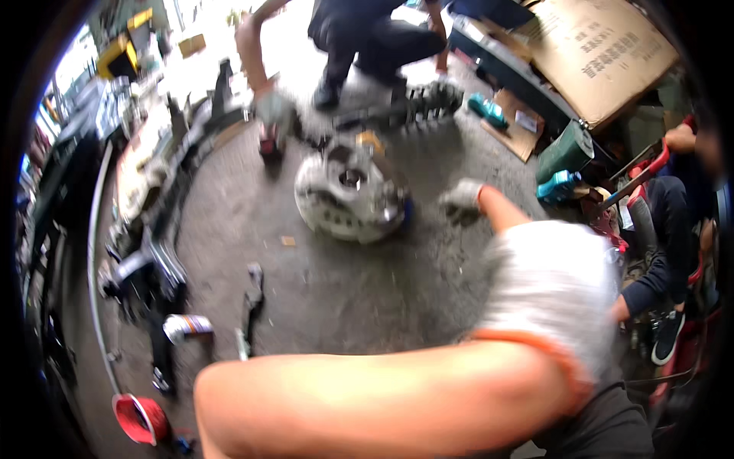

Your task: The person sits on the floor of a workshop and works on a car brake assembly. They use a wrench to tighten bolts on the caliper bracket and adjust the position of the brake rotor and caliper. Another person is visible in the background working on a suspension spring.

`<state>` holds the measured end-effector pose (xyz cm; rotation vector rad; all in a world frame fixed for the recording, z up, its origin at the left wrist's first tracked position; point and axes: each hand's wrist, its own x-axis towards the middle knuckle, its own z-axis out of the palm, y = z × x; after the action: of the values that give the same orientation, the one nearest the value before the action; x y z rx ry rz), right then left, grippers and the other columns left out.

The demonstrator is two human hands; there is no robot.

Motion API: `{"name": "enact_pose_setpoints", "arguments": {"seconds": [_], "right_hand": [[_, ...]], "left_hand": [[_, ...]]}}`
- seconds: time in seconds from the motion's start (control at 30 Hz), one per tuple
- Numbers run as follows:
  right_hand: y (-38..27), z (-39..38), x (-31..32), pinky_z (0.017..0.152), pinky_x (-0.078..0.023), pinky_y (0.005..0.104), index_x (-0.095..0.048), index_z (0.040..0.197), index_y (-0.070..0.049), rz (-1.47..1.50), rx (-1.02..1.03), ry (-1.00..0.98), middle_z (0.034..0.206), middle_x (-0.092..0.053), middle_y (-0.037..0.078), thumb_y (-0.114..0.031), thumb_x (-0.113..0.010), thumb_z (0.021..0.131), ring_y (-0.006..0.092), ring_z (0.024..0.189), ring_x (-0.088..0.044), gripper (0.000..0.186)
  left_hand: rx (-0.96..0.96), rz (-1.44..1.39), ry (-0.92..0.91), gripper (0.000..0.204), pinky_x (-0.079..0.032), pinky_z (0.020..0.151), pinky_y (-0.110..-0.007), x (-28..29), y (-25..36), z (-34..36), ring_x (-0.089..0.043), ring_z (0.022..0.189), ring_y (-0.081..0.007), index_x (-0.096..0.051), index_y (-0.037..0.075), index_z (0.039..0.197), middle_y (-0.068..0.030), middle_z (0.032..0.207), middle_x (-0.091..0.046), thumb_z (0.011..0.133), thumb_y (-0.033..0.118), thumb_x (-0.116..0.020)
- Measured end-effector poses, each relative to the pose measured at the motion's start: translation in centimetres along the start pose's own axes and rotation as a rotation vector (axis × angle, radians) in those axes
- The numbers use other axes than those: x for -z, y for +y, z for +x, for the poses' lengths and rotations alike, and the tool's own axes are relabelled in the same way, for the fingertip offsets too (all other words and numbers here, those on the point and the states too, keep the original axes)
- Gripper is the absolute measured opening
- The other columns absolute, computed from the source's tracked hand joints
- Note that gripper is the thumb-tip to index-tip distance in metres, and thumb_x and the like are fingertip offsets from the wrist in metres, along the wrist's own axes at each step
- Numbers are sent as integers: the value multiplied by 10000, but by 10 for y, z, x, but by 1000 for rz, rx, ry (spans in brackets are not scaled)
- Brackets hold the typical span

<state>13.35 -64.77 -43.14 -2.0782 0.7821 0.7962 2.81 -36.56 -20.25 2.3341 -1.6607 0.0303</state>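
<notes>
Gloved hands (554, 291) hover apart from metal housing (352, 195).

Repair workshop: oily concrete floor (344, 283), metal machine parts (352, 195)

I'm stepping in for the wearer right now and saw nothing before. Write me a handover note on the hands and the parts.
Left hand: gloved, raised close to the camera with its back showing; grip hidden.
Right hand: gloved, low beside the round metal housing, apparently not touching it; grip unclear.
Things: the housing lies on the concrete floor. Beyond it, a co-worker's gloved hand is on a red tool. A toothed part lies behind.
Done: housing is down on the floor.
Left: neither hand visibly holds it.
</notes>
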Motion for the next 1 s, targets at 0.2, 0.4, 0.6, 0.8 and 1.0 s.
{"name": "enact_pose_setpoints", "arguments": {"seconds": [0.2,0.4,0.6,0.8,1.0], "right_hand": [[36,-19,24,758,-564,415,-521,1309,-46,106,-134,20,1257,-616,138,-410,-537,955,283,986,-667,508],[27,-19,25,830,-533,449,-502,1344,-66,70,-166,-7,1308,-584,128,-381,-579,938,280,1050,-642,519],[17,-12,13,767,-537,445,-505,1352,-165,79,-140,-45,1298,-580,137,-345,-593,927,301,1014,-657,470],[-9,-9,-3,746,-541,419,-454,1385,-143,51,-59,-37,1236,-613,134,-334,-573,934,279,966,-661,504],[10,26,-1,863,-500,375,-662,1174,-75,-425,211,9,1179,-657,127,-354,-606,880,255,1021,-640,410]], "left_hand": [[-125,-80,-2,228,-550,718,-398,-26,28,28,-691,812,-322,-706,39,825,-177,855,-692,809,235,-592],[-167,-72,7,242,-543,747,-398,-26,16,19,-686,853,-323,-705,39,872,-181,898,-691,825,240,-580],[-192,-76,16,261,-535,776,-399,-36,16,21,-681,894,-325,-704,38,920,-185,942,-690,841,246,-568],[-260,-110,-82,282,-528,805,-399,-58,16,39,-676,935,-326,-703,38,968,-188,985,-689,857,252,-556],[-221,-144,-329,306,-521,834,-399,-121,-36,71,-671,976,-328,-702,38,1015,-192,1029,-688,872,257,-544]]}}
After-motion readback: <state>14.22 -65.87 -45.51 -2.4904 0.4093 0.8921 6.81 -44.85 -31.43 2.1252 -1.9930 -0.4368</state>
